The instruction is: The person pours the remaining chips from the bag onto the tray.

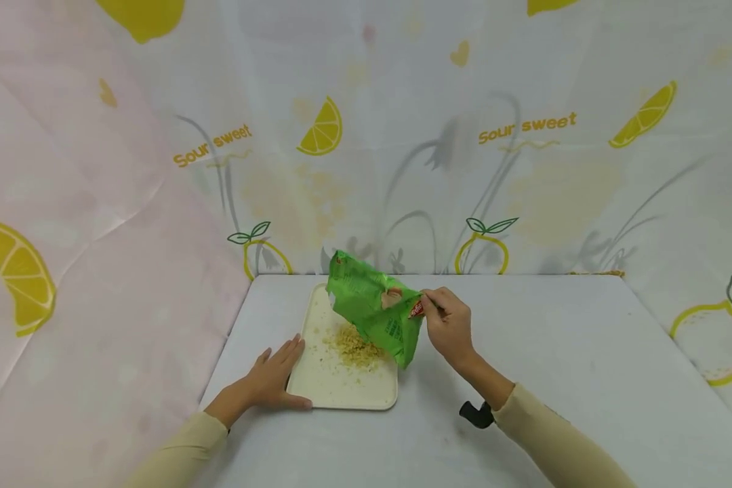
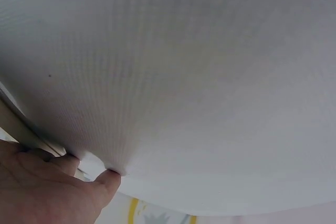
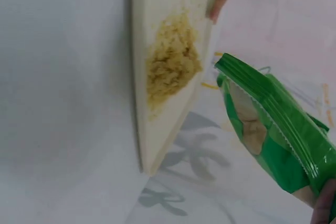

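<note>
My right hand [image 1: 450, 327] pinches one end of a green snack bag [image 1: 372, 301] between thumb and fingers. The bag is tilted over a cream rectangular tray [image 1: 317, 383]. A pile of pale yellow crumbled pieces [image 1: 355, 349] lies on the tray, partly hidden by the bag in the head view. Across the tray's left edge rests my left hand [image 1: 274, 379], fingers straight and thumb spread along the near corner. In the right wrist view, the bag [image 3: 270, 129] is beside the crumb pile [image 3: 173, 66], and only a fingertip of the right hand [image 3: 324, 205] shows.
The tray lies on a white-covered table [image 1: 555, 339]. A lemon-printed cloth [image 1: 396, 135] hangs behind, and a pinkish cloth [image 1: 97, 285] stands to the left. A black object [image 1: 477, 415] is by the right wrist. Small crumbs are scattered around the pile.
</note>
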The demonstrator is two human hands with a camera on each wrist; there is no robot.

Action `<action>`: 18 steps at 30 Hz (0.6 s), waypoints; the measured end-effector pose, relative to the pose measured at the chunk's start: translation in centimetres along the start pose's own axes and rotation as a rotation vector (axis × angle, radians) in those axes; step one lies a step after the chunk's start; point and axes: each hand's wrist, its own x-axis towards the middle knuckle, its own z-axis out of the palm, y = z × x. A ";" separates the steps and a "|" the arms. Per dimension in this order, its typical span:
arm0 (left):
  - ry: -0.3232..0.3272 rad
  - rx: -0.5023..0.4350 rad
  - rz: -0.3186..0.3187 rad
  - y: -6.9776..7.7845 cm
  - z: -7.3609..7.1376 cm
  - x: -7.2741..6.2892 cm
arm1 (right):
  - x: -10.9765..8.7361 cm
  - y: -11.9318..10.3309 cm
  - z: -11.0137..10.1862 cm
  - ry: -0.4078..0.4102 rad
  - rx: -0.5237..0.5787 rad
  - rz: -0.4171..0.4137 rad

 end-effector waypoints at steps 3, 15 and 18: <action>-0.005 -0.005 -0.002 0.0 -0.2 -0.2 | 0.5 0.5 0.1 0.045 0.067 -0.026; 0.004 -0.009 0.002 -0.3 0.3 -0.1 | -0.7 2.4 1.1 -0.115 -0.052 0.051; 0.000 -0.011 0.006 -0.3 0.2 0.1 | 0.0 2.2 0.7 -0.015 0.001 -0.001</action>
